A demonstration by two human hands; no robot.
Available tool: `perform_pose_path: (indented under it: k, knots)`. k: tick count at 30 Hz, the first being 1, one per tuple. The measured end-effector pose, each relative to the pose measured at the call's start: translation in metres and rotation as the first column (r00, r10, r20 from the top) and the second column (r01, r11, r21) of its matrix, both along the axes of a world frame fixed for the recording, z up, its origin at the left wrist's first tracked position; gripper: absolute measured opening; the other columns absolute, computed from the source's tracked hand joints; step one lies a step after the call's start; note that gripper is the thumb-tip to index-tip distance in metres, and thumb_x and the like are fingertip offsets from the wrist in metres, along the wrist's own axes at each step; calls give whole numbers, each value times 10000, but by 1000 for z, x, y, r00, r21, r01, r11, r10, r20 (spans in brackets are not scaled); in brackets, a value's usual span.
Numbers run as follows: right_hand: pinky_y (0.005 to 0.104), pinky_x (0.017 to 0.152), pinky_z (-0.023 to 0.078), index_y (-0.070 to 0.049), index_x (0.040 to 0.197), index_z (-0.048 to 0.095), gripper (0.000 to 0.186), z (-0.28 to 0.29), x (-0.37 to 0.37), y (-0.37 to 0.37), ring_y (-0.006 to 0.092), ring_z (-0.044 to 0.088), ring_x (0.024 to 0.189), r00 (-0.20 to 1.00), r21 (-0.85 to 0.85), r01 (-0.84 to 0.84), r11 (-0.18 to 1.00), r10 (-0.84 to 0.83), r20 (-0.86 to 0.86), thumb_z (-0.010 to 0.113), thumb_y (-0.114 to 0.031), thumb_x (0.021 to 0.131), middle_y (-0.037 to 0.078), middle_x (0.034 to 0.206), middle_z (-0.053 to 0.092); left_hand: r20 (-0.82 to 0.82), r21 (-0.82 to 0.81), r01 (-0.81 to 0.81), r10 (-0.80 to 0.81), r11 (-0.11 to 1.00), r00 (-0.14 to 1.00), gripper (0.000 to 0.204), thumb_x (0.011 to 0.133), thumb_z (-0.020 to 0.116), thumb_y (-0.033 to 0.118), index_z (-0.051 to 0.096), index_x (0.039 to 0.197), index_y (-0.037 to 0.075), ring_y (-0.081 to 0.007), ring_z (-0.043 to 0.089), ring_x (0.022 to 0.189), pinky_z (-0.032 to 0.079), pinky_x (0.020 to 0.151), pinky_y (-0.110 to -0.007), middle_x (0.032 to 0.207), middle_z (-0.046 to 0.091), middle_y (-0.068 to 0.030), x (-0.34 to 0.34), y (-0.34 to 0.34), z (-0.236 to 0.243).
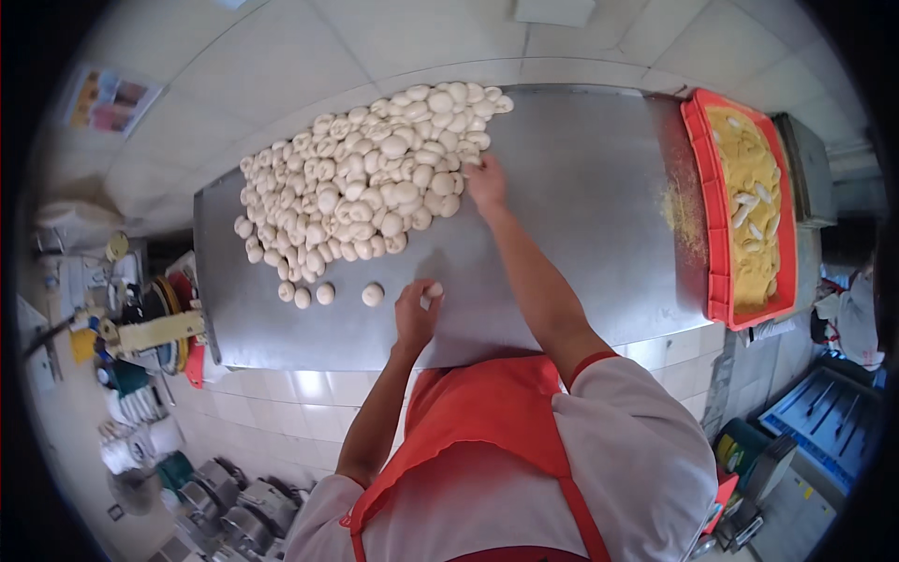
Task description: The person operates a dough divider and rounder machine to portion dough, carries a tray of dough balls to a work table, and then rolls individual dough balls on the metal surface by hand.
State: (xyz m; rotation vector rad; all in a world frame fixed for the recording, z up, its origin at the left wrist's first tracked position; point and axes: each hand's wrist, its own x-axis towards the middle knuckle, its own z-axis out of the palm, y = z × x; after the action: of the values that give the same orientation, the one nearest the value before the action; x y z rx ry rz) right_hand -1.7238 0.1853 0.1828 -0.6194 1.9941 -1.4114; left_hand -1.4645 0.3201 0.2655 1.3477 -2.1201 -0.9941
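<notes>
A large heap of pale, rounded dough balls (375, 169) covers the left and far part of the metal table (581, 225). Close to the near edge, my left hand (415, 314) is closed around a small dough ball (434, 290), which shows at its fingertips. My right hand (486, 187) reaches out to the right side of the heap, fingers bent and closed on a dough ball there, partly hidden by the hand. Left of my left hand, a single dough ball (373, 294) sits apart on the metal, with another (325, 293) farther left.
A red plastic crate (719, 234) at the table's right end holds yellow crumbs (749, 159) and several white elongated pieces. Yellow crumbs are scattered on the table beside it. Machinery (150, 332) stands off the left end, and a blue tray (824, 412) lies lower right.
</notes>
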Motion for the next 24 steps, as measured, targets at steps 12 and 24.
perform_pose_path:
  k: [12,24]
  knots:
    - [553,1188,170,31,1514,251,851,22,71,342,411,229,1458,514,721,-181,669,689,-510,591,-458,907,206,1593,228,318,-130,488,-430,863,845,732,900,575,516,412,1477,96,-369,189,1492,201,1185,-548,1603,228,-185,8,58,-71]
    - [567,1181,168,-166,1538,311,715,24,-40,160,361,196,1487,599,696,92,713,518,-610,407,-588,968,151,1622,205,417,-228,403,-285,887,863,796,948,420,617,357,1509,55,-367,137,1508,108,1197,-556,1609,206,-217,-171,-40,-68]
